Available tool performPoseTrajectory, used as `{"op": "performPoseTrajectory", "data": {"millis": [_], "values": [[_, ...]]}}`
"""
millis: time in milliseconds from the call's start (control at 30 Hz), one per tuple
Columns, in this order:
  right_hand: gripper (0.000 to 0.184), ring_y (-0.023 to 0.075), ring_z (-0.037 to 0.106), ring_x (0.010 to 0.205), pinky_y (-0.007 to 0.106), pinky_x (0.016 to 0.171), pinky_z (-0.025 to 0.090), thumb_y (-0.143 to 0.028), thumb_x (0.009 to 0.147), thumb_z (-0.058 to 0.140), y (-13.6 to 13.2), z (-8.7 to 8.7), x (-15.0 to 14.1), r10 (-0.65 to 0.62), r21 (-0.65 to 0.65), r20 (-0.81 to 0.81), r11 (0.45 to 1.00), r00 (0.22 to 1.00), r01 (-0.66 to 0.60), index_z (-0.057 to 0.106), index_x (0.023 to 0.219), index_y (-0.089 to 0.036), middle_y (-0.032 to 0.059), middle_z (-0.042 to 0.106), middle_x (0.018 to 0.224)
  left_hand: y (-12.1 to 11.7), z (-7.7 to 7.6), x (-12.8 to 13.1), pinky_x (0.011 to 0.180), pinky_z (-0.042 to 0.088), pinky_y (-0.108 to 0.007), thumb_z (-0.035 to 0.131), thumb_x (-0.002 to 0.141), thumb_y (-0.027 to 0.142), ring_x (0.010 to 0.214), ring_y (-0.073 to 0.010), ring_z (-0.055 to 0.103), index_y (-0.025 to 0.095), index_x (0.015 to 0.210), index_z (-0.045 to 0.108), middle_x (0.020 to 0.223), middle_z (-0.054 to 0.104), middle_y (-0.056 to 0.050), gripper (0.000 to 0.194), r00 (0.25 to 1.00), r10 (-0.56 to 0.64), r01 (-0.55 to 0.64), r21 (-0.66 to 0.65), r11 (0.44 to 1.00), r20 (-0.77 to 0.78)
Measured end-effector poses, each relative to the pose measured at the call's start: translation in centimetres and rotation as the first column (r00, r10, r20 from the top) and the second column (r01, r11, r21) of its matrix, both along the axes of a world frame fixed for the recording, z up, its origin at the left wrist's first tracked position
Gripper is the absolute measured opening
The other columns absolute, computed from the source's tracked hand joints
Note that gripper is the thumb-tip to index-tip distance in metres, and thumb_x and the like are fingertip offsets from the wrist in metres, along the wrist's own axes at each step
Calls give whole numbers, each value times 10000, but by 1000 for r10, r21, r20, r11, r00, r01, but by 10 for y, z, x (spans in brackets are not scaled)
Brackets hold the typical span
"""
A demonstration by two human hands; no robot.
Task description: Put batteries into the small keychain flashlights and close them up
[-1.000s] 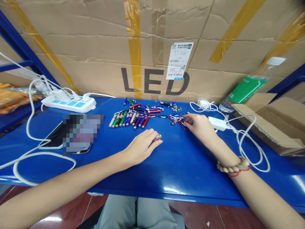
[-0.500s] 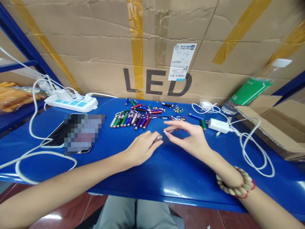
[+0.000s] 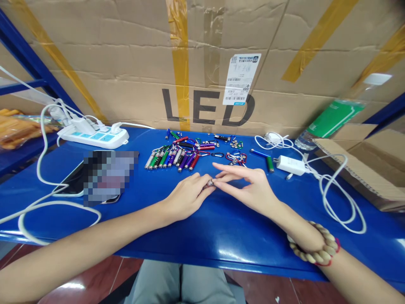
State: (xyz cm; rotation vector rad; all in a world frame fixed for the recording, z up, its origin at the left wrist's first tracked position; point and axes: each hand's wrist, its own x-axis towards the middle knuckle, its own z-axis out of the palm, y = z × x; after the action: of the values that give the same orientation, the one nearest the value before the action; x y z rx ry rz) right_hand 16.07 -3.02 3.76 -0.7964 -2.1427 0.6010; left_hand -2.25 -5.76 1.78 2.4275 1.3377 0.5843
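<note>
One silver end outward, gripping a small metal piece (image 3: 210, 183) between the thumb and fingers of the left hand (image 3: 188, 196), covering most of it, just over the blue table (image 3: 240, 249) and near the row of pen lights (image 3: 163, 159). Meeting that silver end with the fingertips of the right hand (image 3: 253, 185), narrowing them almost together, holding one finger raised and straighter above; unable to tell whether also pinching anything tiny there. Best steadying the left grip close to the end, not hiding it, and lining up the right fingertips squarely with it. Moving them only gently, not forcing at a slant; probably risking a slip by squeezing too hard. Also best working low, well apart from the clips (image 3: 234, 157), so losing nothing among them if dropping something.
</note>
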Motion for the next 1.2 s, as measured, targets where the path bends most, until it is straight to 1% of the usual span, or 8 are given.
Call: {"op": "performPoseTrajectory", "data": {"millis": [100,200,300,400,533,733,1000,1200], "values": [[327,175,653,854,335,847,492,-270,807,579,9,0,5,-114,97,43,989,993,109,600,1131,-233,11,707,902,0,1,0,743,426,-301,296,939,311,796,-169,522,194,869,472,841,548,-24,222,1000,12,-12,-14,1000,29],[239,205,621,922,355,845,476,-234,798,575,24,-5,14,-286,243,141,938,948,247,655,1020,-197,50,687,972,0,2,0,767,423,-302,298,939,314,819,-168,528,197,885,487,852,555,-22,228,999,15,-14,-38,999,45],[238,220,605,931,364,826,466,-206,795,576,37,-11,24,-367,294,291,913,883,283,653,1019,-186,56,673,1014,0,2,0,763,424,-304,295,939,322,808,-168,526,195,892,494,847,555,-24,241,999,18,-16,-50,999,35],[224,231,596,915,363,788,459,-211,794,584,44,-15,28,-396,313,429,909,812,277,657,1005,-188,57,672,1003,0,2,0,768,422,-306,296,939,321,806,-168,526,193,898,493,852,556,-26,239,1000,18,-17,-52,999,25],[168,225,595,840,329,700,448,-235,806,574,46,-19,28,-416,334,502,902,758,274,680,928,-191,59,687,896,-1,3,1,761,418,-300,311,937,311,815,-169,526,192,884,490,858,562,-23,221,1000,17,-16,-43,999,23],[124,205,609,811,301,667,444,-275,791,586,46,-18,27,-412,307,464,905,784,294,691,829,-221,37,685,838,-1,5,1,751,416,-296,320,935,303,816,-170,524,195,883,486,859,568,-20,204,1000,12,-12,-38,999,18],[50,178,628,764,268,676,481,-201,721,597,46,-23,26,-366,151,372,931,853,333,641,698,-195,16,686,819,-1,4,1,750,418,-291,315,935,303,819,-168,527,201,885,488,863,571,-19,207,1000,13,-12,-38,999,19],[37,163,612,655,257,621,474,-202,678,623,38,-20,21,-368,104,328,929,870,354,607,647,-191,6,661,708,-1,3,0,754,414,-285,318,936,304,817,-163,517,198,896,503,878,581,-17,217,1000,-6,6,-18,1000,26]]}}
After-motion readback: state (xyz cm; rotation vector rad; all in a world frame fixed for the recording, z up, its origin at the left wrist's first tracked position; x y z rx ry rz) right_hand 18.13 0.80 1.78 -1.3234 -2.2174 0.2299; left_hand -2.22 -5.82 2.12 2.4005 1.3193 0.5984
